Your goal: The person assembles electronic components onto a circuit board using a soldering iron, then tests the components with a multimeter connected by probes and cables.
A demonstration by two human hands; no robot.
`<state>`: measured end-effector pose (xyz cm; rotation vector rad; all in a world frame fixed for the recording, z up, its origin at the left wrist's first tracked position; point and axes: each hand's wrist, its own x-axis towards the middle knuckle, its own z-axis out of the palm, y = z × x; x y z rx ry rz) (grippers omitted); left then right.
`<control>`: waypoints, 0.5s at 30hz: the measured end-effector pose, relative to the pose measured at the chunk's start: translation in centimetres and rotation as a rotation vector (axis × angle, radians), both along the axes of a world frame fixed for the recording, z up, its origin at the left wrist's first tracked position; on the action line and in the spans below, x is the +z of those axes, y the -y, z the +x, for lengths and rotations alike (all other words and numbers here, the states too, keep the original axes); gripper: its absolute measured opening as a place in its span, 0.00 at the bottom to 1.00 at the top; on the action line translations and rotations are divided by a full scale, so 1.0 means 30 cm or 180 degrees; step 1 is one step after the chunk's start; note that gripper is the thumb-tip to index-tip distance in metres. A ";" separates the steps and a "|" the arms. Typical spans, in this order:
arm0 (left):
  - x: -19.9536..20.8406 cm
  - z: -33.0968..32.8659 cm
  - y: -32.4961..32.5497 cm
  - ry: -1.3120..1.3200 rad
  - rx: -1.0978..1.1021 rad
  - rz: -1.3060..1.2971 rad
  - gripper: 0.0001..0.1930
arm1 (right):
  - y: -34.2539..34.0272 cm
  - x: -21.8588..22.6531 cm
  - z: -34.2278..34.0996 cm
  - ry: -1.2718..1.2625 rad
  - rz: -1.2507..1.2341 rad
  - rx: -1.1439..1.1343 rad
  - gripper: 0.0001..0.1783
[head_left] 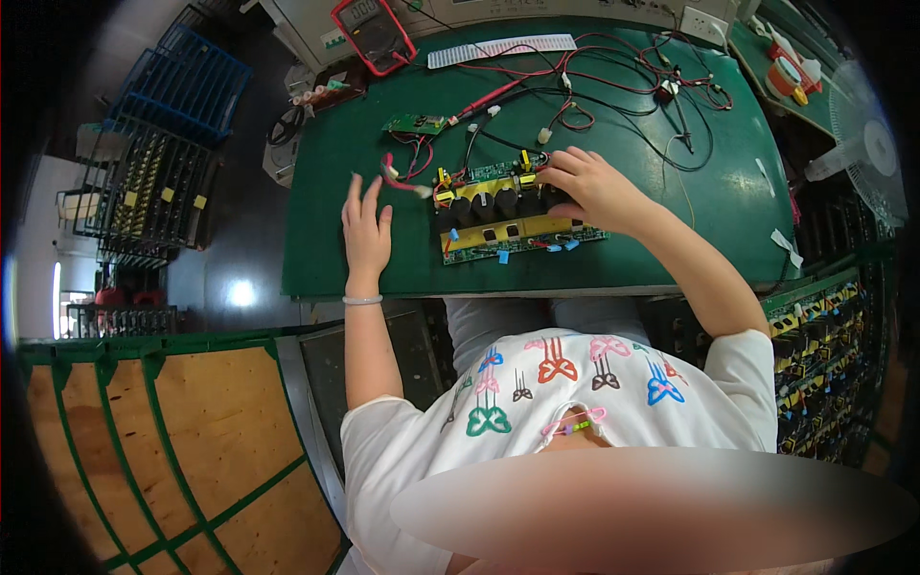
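Note:
A long circuit board assembly [508, 228] lies on the green work table [355, 278], with black cylindrical parts, yellow blocks and small blue pieces along it. My right hand [596, 192] reaches over its right end, fingers bent onto the upper right corner; what the fingertips hold, if anything, is hidden. My left hand [367, 230] rests flat on the table to the left of the board, fingers apart and holding nothing. Beyond that hand, a red wire lead with a white connector [422, 192] runs to the board. A smaller green circuit board [416, 125] lies farther back, joined by wires.
A red-framed multimeter [374, 34] stands at the back left beside a white perforated strip [500, 50]. Red and black test leads [613, 86] tangle across the back right. A fan [867, 149] stands at far right, above a rack of boards [819, 359]. Wire racks [144, 192] stand left.

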<state>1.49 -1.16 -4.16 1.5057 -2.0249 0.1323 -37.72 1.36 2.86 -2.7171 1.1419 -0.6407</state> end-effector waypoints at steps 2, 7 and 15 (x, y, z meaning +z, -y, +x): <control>-0.003 0.000 0.001 0.0188 -0.0050 0.0361 0.18 | 0.028 0.000 0.011 -0.0410 0.0106 0.0052 0.23; -0.012 0.007 0.015 0.0109 -0.0317 0.0386 0.17 | -0.003 -0.033 0.008 -0.0112 0.0319 0.0002 0.22; -0.012 0.030 0.087 0.0314 -0.0588 0.0302 0.18 | -0.292 0.158 -0.103 -0.0607 -0.0802 -0.0682 0.18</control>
